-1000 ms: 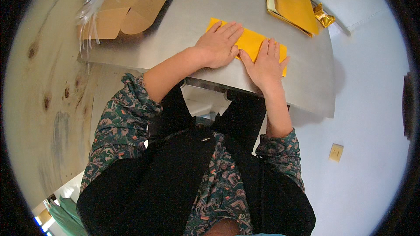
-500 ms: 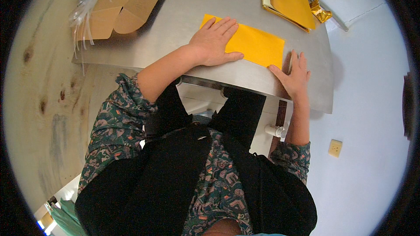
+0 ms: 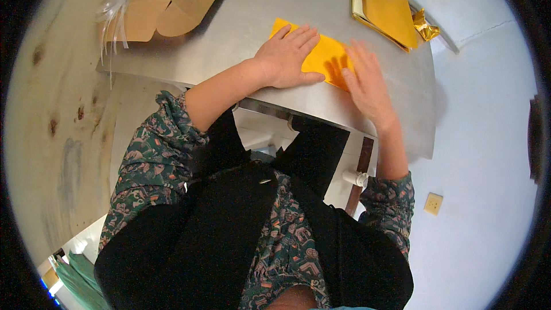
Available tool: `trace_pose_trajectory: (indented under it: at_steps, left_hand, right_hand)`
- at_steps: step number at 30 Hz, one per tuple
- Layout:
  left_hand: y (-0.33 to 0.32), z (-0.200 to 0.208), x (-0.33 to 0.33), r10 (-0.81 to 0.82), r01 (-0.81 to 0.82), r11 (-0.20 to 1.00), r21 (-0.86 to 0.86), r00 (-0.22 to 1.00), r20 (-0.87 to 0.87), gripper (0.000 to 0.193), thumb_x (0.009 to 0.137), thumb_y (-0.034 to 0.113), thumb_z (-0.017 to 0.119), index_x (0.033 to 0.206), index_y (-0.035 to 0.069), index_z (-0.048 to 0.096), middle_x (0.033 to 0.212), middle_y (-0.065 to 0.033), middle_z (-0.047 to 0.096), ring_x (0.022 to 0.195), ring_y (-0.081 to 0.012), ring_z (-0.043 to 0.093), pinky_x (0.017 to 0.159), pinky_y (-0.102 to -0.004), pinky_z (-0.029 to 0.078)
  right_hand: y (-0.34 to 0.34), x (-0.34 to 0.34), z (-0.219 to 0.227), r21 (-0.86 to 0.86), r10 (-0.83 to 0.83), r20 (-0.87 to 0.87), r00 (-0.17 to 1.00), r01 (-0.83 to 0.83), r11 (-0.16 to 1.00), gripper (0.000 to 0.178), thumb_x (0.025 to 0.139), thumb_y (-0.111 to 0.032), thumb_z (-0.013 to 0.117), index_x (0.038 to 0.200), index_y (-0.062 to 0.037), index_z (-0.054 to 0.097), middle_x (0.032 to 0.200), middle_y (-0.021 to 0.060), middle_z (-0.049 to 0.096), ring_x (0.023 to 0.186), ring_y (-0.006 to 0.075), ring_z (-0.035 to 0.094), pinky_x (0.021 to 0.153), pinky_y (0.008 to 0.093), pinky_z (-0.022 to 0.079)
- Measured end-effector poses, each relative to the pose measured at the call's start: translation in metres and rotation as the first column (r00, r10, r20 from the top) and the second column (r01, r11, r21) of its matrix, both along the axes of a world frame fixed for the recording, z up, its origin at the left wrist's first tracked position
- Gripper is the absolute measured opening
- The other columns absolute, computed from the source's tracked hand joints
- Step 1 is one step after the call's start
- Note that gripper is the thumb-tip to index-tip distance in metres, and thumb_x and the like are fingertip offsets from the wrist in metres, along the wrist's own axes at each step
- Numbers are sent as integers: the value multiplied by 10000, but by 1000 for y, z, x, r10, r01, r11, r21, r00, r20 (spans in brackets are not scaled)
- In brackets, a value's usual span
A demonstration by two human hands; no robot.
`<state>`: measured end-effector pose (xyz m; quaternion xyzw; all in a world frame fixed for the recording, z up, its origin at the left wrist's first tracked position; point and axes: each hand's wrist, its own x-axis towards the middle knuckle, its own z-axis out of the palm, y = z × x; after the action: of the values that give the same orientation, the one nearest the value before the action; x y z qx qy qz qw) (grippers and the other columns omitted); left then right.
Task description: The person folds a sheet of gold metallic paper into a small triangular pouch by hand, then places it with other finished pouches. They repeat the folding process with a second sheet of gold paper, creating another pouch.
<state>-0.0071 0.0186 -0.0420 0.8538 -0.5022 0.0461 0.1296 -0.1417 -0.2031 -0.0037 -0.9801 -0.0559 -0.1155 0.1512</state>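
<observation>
A yellow-gold sheet of paper [image 3: 327,56] lies flat on the metal table [image 3: 235,28]. Across the sheet's left end rests my left hand [image 3: 290,57], palm down with the fingers spread. My right hand [image 3: 367,83], slightly blurred, is over the sheet's right end, its fingers stretched out and pointing away from me. A shadow of those fingers falls on the paper, so they seem to be just above it. The right end of the sheet is hidden behind this hand.
At the far right lies a stack of gold sheets [image 3: 385,11], with a crumpled piece of shiny gold foil [image 3: 425,25] beside it. An opened cardboard box [image 3: 186,6] sits at the far left, with clear plastic strips [image 3: 119,8] hanging over it. A wall borders the table's right side.
My right hand has moved left from beside the sheet's right corner to over its right end. The left hand keeps its place on the paper. The whole view has shifted slightly.
</observation>
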Motion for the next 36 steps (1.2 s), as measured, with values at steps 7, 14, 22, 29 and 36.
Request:
trace_pose_trajectory:
  at_steps: [7,14,22,29,36]
  left_hand:
    - [3,7,-4,6,-7,1000,-15,999,-52,935,940,671,514,1561,-3,328,1640,-180,304,1548,-295,231,1262,-512,159]
    - [-3,11,-55,-155,162,987,-13,961,227,828,971,656,466,1519,35,439,1608,-139,379,1547,-298,234,1226,-639,83]
    - [29,1,-73,-58,64,997,-48,991,123,808,968,677,449,1474,51,517,1544,-134,479,1534,-304,268,1231,-625,67]
    - [67,8,-57,28,-13,995,-99,988,153,713,940,642,533,1380,87,612,1493,-138,525,1516,-324,296,1219,-636,114]
    - [104,12,-43,113,-102,992,-70,980,165,632,942,595,565,1375,138,620,1538,-110,476,1537,-344,232,1221,-629,126]
  right_hand:
    - [12,11,-25,-224,-5,-90,996,-15,974,584,1048,-401,439,1565,-135,393,1644,105,338,1538,292,262,1268,494,140]
    - [8,15,-29,-239,-25,-105,994,-1,971,566,1054,-358,422,1572,-134,381,1650,94,332,1544,276,253,1270,491,139]
    - [11,13,-25,-244,9,-82,997,-29,969,537,1063,-335,403,1558,-125,410,1646,89,341,1539,273,265,1269,486,145]
    - [11,13,-24,-238,-2,-74,997,-16,971,544,1073,-369,376,1562,-132,408,1645,93,342,1543,267,256,1271,482,136]
    - [11,13,-22,-247,-6,-92,996,-17,969,547,1072,-372,378,1565,-137,404,1649,93,336,1546,263,251,1273,481,133]
